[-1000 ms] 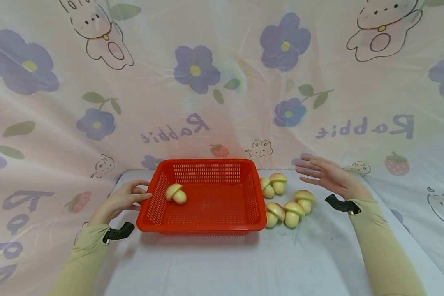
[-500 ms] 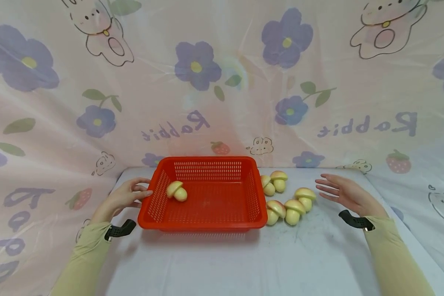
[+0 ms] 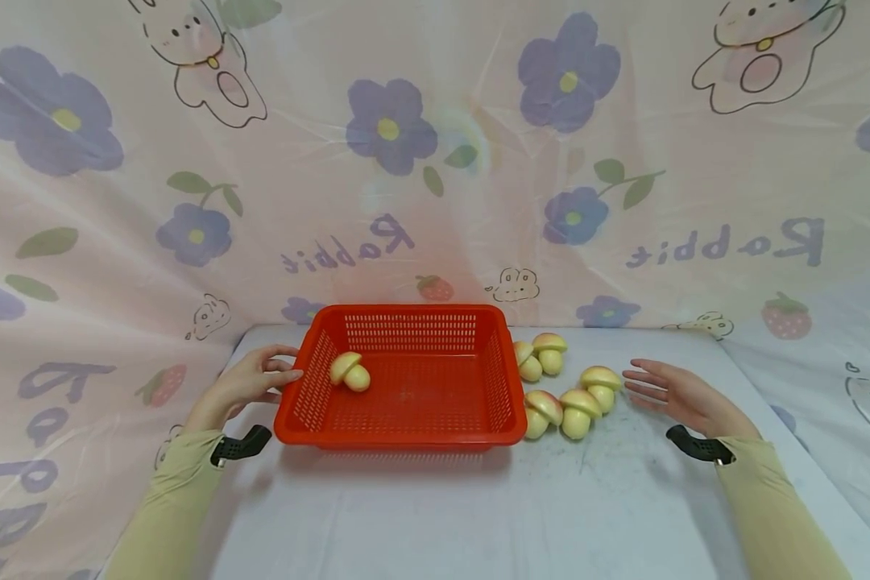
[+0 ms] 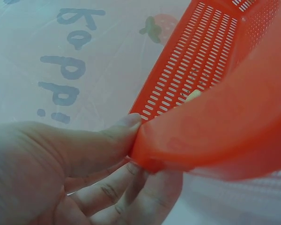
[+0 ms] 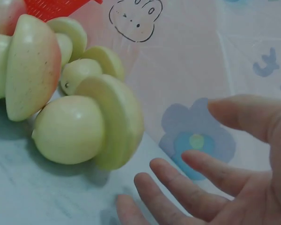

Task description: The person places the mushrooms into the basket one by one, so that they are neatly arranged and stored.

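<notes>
The red basket (image 3: 420, 395) sits on the white table (image 3: 377, 515), its longer sides running left to right in your head view. Its walls and floor are perforated with slots. One mushroom-shaped piece (image 3: 357, 379) lies inside it, near the left wall.

Your left hand (image 3: 250, 380) grips the basket at the left rim. In the left wrist view, the thumb bears on one side of the rim and the fingers curl beneath it.

Five further mushroom-shaped pieces lie on the table to the right of the basket. Two form a rear pair (image 3: 549, 358), beside the basket's right wall. Three form a front row (image 3: 577, 415), slanting away from the basket toward the rear right. You cannot tell from this angle whether the leftmost ones touch the basket.

Your right hand (image 3: 685, 395) is positioned just beside the rightmost piece of the front row. Its fingers are extended and spread apart, the thumb stands clear of them, and it holds nothing.

You wear a black band on each wrist. Behind the table hangs a printed cloth (image 3: 464, 209) with purple flowers, strawberries and rabbits.
</notes>
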Action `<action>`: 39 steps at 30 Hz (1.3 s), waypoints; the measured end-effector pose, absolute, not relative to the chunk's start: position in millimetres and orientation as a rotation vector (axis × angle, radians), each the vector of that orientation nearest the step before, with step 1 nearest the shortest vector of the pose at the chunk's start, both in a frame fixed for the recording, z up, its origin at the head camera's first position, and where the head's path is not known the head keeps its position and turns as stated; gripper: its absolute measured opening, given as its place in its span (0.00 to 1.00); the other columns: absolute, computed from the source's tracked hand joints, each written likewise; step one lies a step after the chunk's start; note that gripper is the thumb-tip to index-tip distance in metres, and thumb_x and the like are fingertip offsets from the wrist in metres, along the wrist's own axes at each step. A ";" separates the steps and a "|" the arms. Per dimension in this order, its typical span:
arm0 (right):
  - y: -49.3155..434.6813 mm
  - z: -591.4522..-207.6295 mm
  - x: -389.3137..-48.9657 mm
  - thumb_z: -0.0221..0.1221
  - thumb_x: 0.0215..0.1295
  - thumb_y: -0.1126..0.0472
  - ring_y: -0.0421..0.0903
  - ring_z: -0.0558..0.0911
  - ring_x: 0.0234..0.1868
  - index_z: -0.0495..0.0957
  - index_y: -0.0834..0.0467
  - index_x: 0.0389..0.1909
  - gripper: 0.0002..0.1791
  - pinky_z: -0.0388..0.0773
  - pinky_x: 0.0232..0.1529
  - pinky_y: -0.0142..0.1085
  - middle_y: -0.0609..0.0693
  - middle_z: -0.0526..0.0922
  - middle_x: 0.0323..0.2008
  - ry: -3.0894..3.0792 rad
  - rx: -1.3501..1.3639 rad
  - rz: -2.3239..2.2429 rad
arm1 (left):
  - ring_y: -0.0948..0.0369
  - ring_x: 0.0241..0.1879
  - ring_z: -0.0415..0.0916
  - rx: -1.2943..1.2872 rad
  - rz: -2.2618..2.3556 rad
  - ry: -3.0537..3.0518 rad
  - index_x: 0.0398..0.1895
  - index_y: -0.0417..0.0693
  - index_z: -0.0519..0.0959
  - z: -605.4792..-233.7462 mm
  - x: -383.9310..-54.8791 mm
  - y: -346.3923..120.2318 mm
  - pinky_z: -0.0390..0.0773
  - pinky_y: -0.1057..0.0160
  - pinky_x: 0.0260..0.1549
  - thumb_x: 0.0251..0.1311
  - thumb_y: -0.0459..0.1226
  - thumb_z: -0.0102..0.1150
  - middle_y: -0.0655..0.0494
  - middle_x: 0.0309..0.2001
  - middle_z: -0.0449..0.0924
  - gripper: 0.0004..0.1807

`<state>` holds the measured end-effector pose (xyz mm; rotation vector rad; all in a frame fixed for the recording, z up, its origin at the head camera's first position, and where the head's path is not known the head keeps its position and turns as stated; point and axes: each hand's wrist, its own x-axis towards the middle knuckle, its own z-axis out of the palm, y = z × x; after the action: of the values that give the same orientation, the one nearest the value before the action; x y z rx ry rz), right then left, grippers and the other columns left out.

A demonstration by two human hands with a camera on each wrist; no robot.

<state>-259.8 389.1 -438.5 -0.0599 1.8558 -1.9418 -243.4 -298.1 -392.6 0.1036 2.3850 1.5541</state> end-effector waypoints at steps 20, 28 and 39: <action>375.7 -443.9 -262.4 0.42 0.77 0.50 0.41 0.72 0.54 0.32 0.65 0.74 0.39 0.61 0.64 0.50 0.68 0.35 0.71 1.809 0.010 -1.912 | 0.53 0.37 0.80 0.121 1.565 2.386 0.67 0.32 0.57 -388.6 -241.9 -295.5 0.82 0.52 0.36 0.64 0.37 0.59 0.42 0.42 0.77 0.33; 369.4 -443.6 -264.7 0.44 0.76 0.50 0.44 0.71 0.55 0.34 0.66 0.73 0.40 0.61 0.64 0.50 0.69 0.35 0.71 1.812 0.030 -1.911 | 0.52 0.37 0.81 0.118 1.553 2.395 0.66 0.33 0.58 -389.0 -242.1 -295.4 0.82 0.52 0.36 0.64 0.38 0.60 0.41 0.43 0.78 0.33; 366.2 -445.6 -265.6 0.42 0.77 0.52 0.41 0.72 0.56 0.35 0.68 0.73 0.38 0.61 0.64 0.51 0.54 0.61 0.64 1.907 -0.069 -1.809 | 0.52 0.36 0.81 0.116 1.544 2.404 0.66 0.33 0.58 -388.5 -239.5 -295.8 0.82 0.53 0.36 0.64 0.38 0.60 0.42 0.42 0.77 0.33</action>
<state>-265.6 366.2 -445.6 -0.0692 1.9066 -1.8092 -239.5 -295.8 -388.5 0.1161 2.4042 1.5441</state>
